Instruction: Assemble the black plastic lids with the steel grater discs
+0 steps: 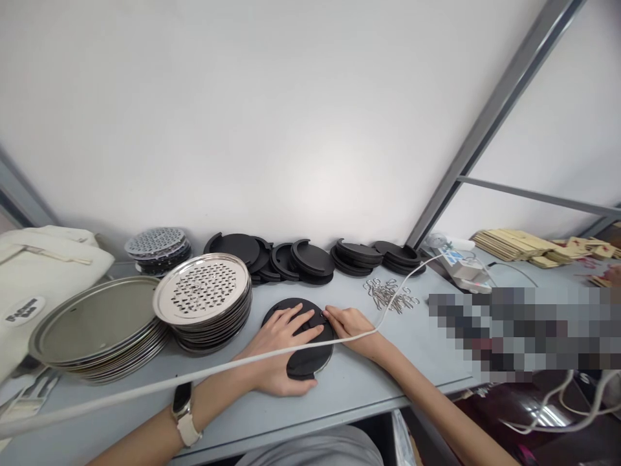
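Note:
A round black disc (310, 362) lies on the grey table in front of me. My left hand (284, 346) rests flat across it with the fingers spread, pressing on its upper face and hiding much of it. At the disc's right rim, my right hand (350, 327) is closed in a pinch. A bit of shiny metal shows at its fingertips, like one of the small metal hooks (391, 296) that lie in a loose pile just beyond; the fingers cover most of it.
Stacked round metal graters (206, 291) and large round metal trays (101, 320) stand at left. More black discs (310, 257) line the wall. A white cable (213, 373) crosses over both arms. Wooden pieces (514, 244) lie at far right, beyond a metal frame post (466, 158).

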A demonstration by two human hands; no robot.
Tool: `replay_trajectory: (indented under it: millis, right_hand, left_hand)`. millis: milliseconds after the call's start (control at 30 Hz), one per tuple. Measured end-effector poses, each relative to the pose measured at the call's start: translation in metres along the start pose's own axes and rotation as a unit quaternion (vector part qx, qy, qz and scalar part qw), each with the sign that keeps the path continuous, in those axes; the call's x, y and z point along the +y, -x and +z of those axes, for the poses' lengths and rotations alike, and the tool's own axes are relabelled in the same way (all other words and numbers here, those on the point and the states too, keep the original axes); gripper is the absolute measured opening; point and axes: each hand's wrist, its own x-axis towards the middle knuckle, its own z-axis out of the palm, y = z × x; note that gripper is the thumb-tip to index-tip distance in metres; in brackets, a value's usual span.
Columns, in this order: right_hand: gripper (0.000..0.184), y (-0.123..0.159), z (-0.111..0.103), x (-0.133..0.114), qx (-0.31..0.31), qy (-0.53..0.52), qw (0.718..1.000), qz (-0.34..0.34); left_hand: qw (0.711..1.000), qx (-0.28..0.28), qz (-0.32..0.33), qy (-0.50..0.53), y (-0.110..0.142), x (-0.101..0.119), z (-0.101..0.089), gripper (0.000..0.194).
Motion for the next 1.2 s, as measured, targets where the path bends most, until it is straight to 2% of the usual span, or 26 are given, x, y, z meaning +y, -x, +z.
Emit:
replay_trajectory:
  millis: [400, 833, 1067, 1200]
  right_hand:
    - [0.025, 0.0003, 0.0002, -0.0021, -0.007, 0.021, 1.0, 0.014]
    - [0.027, 0.0033, 0.0036, -0.0029, 0.025, 0.079, 0.996, 0.02]
    - [0.027, 0.0085, 0.004, -0.0002, 0.028, 0.107, 0.994, 0.022]
    - [0.026, 0.0099, 0.0056, 0.0004, 0.035, 0.11, 0.993, 0.022]
  left_hand:
    - [1.0, -0.011, -0.022, -0.012, -0.0001, 0.0049, -0.0001, 0.083]
    - [0.999, -0.011, -0.042, -0.019, -0.003, 0.0072, 0.0027, 0.084]
    - [0.999, 0.005, -0.031, -0.006, -0.0026, 0.0052, 0.0065, 0.081]
    - [0.999, -0.007, -0.029, -0.016, -0.0034, 0.0043, 0.0039, 0.084]
